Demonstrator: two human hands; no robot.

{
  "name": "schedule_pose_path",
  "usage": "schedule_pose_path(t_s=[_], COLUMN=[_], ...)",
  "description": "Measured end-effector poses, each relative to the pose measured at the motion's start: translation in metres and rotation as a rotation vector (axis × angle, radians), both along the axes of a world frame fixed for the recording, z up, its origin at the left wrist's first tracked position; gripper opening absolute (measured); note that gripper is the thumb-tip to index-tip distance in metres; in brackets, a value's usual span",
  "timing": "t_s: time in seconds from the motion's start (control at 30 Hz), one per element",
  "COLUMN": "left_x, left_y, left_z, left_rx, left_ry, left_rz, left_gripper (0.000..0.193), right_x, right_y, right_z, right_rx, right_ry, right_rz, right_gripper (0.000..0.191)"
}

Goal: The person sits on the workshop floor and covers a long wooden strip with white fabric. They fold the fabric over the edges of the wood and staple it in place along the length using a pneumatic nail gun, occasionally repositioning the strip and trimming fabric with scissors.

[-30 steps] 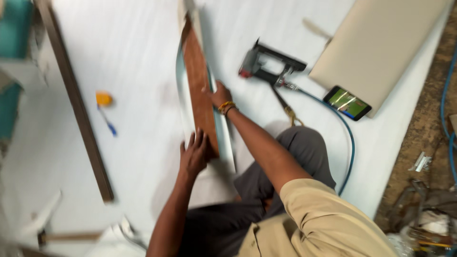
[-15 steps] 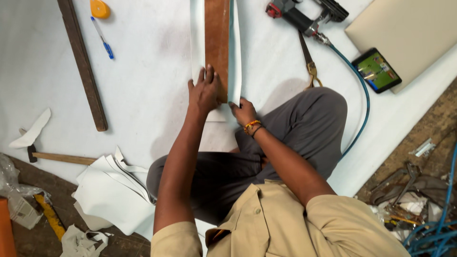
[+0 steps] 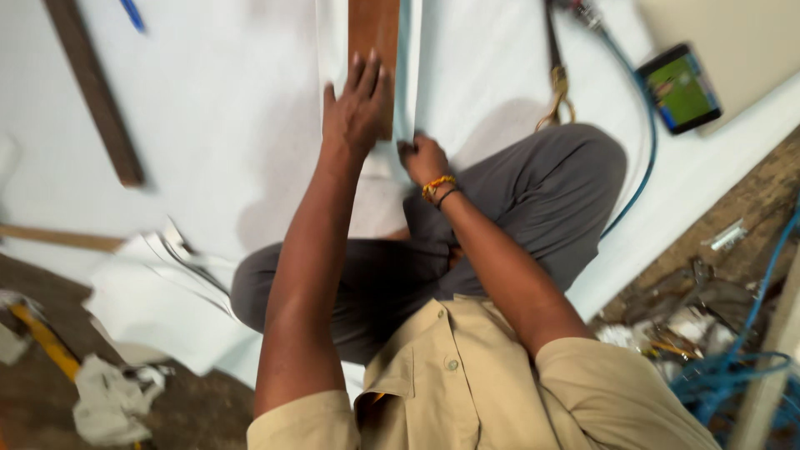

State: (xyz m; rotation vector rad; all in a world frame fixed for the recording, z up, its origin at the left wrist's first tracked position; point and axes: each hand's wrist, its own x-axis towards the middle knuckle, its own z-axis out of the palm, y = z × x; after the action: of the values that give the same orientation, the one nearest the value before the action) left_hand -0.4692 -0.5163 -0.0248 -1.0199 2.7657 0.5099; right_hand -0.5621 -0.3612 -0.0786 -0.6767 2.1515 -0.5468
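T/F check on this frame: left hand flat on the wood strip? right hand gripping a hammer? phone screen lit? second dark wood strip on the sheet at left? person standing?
1. The left hand lies flat on the brown wooden strip. True.
2. The right hand grips a hammer. False: it is curled at the strip's near end, by the pale edging.
3. The phone has a lit screen. True.
4. A dark wooden batten lies on the white sheet at left. True.
5. The person is standing. False: seated, legs folded.

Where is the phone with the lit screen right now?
In the head view the phone lies at the upper right on the white sheet, against the edge of a beige panel, just right of the blue hose and beyond the person's bent knee.
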Motion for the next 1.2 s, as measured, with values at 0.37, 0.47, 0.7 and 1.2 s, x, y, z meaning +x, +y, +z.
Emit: schedule_pose_path(t_s=[0.37, 0.47, 0.7, 1.2], left_x=[-0.004, -0.005, 0.0, -0.007], left_y=[0.008, 0.01, 0.012, -0.013], left_z=[-0.023, -0.025, -0.055, -0.005], left_rx=[-0.105, -0.082, -0.116, 0.305], left_ry=[0.022, 0.004, 0.12, -0.042], left_rz=[0.053, 0.074, 0.103, 0.112], left_gripper=[0.061, 0.062, 0.064, 0.109], right_x=[0.005, 0.009, 0.029, 0.052], right_y=[-0.002, -0.002, -0.003, -0.018], right_z=[0.015, 0.025, 0.032, 0.028], right_rx=[0.058, -0.021, -0.286, -0.529], right_ry=[0.03, 0.039, 0.188, 0.391], right_rz=[0.009, 0.008, 0.108, 0.135], right_gripper=[0.039, 0.038, 0.025, 0.007])
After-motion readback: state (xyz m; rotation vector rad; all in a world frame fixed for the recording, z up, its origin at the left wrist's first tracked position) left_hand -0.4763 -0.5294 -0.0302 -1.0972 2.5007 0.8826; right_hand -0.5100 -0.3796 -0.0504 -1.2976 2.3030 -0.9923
